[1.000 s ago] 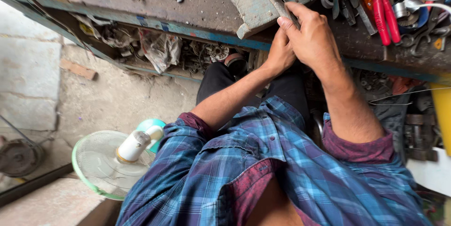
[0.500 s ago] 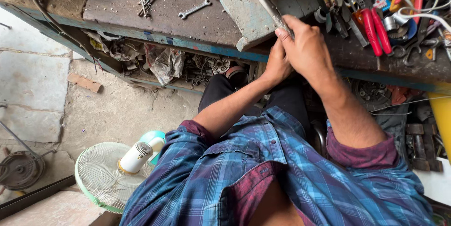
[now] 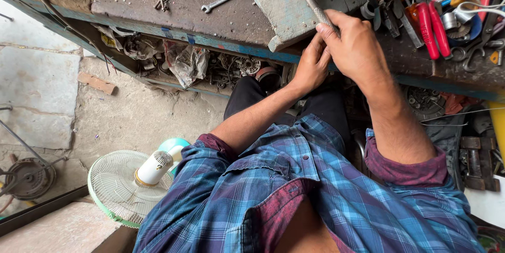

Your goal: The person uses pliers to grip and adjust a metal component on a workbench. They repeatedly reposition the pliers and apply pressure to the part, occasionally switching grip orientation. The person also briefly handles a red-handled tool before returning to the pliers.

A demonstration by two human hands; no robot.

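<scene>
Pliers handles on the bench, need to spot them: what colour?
Red pliers handles, clearest in the head view.

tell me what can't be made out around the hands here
- Head view: whatever the left hand works on is hidden behind the right hand.
- Lower end of the metal handle is covered by the right hand's fingers.
- Red-handled pliers: jaws cut off by the top edge.

View dropped toward 6 o'clock: the fan (image 3: 123, 190) now shows almost whole. Both hands, right hand (image 3: 357, 48) and left hand (image 3: 311, 66), slid slightly toward 6 o'clock along the metal handle (image 3: 310, 1).
</scene>
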